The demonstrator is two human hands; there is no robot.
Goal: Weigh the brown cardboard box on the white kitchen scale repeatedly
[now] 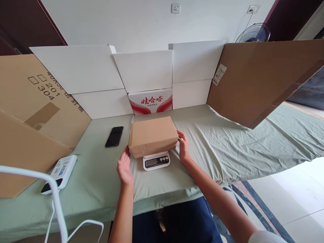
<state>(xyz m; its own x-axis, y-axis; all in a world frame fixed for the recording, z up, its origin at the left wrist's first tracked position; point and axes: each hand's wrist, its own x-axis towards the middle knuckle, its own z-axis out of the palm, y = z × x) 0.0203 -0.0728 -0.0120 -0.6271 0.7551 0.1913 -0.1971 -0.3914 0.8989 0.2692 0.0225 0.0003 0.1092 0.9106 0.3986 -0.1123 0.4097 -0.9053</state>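
At the far left a large brown cardboard sheet (30, 114) stands tilted against the surface (227, 148), which is covered with a pale green cloth, and it works as a side wall. Near its lower edge lies a white device with a blue label (62, 170), and in front of it a white wire frame (54, 199) crosses the view. Further right a black phone (114, 136) lies flat, face up, well apart from the hands. The left hand (124, 166) is open with the fingers together, and its fingertips are at the lower left corner of the cardboard box (152, 135); it holds nothing, and I cannot tell if it really touches. The box is closed, so what is inside cannot be seen. It rests on a small white kitchen scale (156, 160), and it is wider than the scale, so only the display at the front stays visible; I judge the hands stay at both ends to keep it steady there. The right hand (183, 145) is also open and flat, against the right end of the box. Behind, white boards (141, 69) and a red and white carton (151, 101) stand upright as a back wall, and at the right another brown cardboard sheet (263, 77) leans over the cloth.
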